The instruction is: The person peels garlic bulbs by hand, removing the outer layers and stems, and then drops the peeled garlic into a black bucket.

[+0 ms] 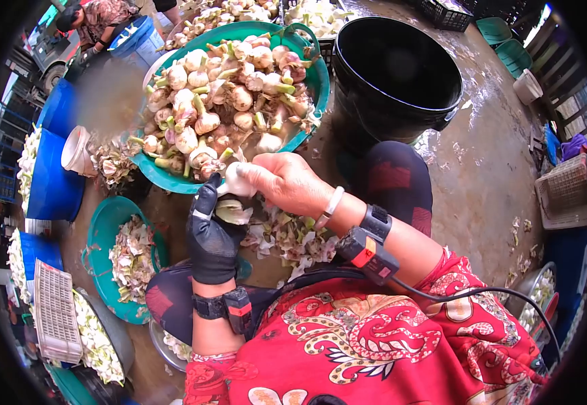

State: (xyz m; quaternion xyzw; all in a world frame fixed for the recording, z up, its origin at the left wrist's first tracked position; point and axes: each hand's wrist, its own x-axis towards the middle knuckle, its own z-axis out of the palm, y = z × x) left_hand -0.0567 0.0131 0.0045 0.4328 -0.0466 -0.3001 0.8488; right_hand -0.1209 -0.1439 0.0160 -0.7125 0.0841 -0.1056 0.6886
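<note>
My left hand [214, 239], in a black glove with a pale band on one finger, is closed around a garlic bulb [238, 183] with white outer skin. A loose flap of pale garlic skin [233, 212] hangs just below it. My bare right hand [284, 181] pinches the same bulb from the other side, partly hiding it. Right beyond both hands stands a green tub [322, 94] heaped with unpeeled garlic bulbs [233, 94] with cut stems. Under my hands lies a pile of garlic skins [293, 236].
A tall black bucket [395, 115] stands right of the tub. At left are a green basin [97, 233] of peelings, blue barrels [54, 175] and a plastic crate [56, 307]. Another person [101, 23] works at the far left. Skins litter the wet floor [482, 182].
</note>
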